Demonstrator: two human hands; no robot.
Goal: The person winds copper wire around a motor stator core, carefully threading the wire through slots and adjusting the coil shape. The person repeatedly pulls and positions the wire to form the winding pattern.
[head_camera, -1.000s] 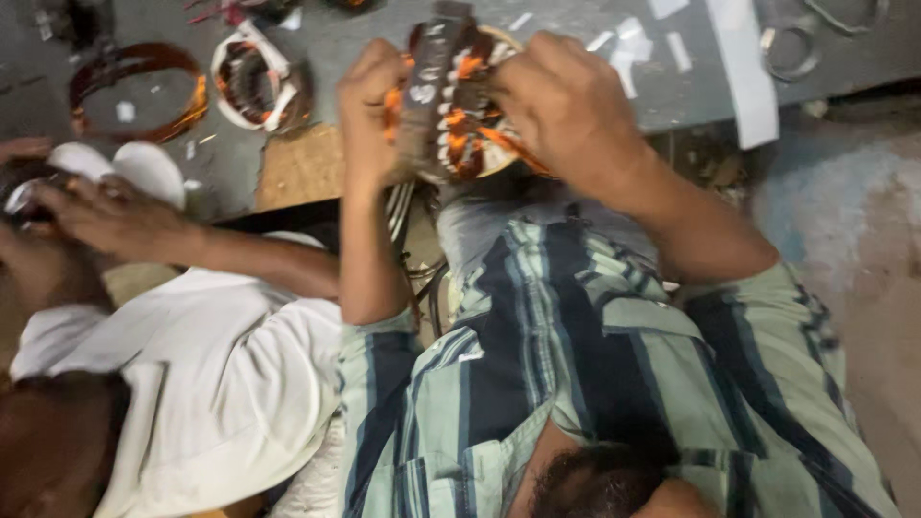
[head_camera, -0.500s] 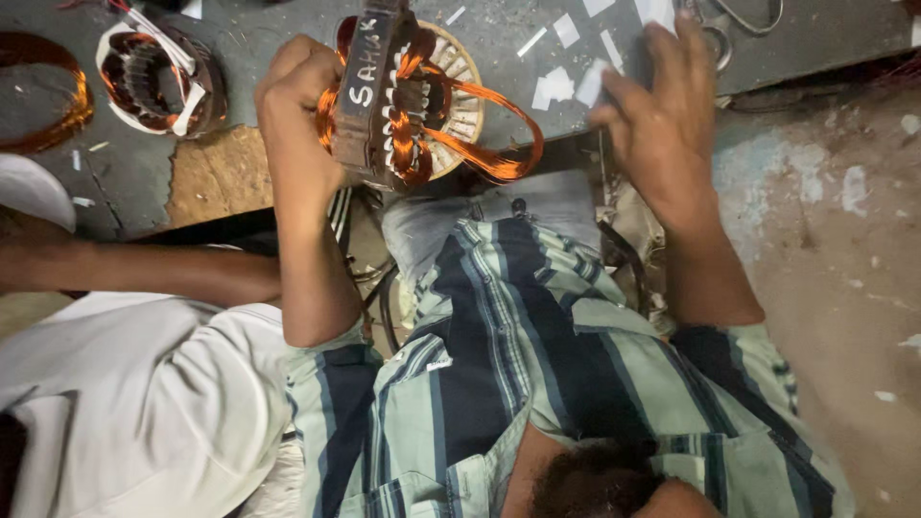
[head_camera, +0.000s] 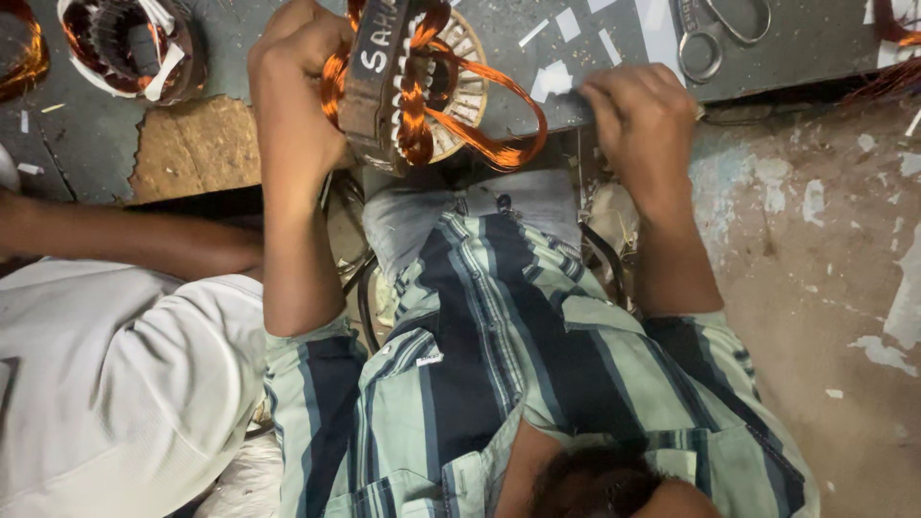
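A round motor stator point(head_camera: 422, 86) with orange copper windings and loose wire loops stands on edge at the grey bench point(head_camera: 796, 58) rim, above my lap. My left hand point(head_camera: 297, 86) grips its left side and holds it tilted upright. Off to the right of the stator, my right hand point(head_camera: 643, 115) rests on the bench edge. Its fingertips are pinched on the corner of a small white paper slip point(head_camera: 552, 82). Several more white slips point(head_camera: 609, 43) lie just beyond.
Metal scissors point(head_camera: 720, 34) lie on the bench at top right. A second wound stator point(head_camera: 125, 48) and a copper coil point(head_camera: 19, 53) sit at top left. A co-worker's arm point(head_camera: 125, 240) and white shirt fill the left. Stained concrete floor point(head_camera: 825, 249) lies to the right.
My right hand has let go of the stator and moved right to the paper slips. The left hand alone keeps hold of the stator, turned more on edge.
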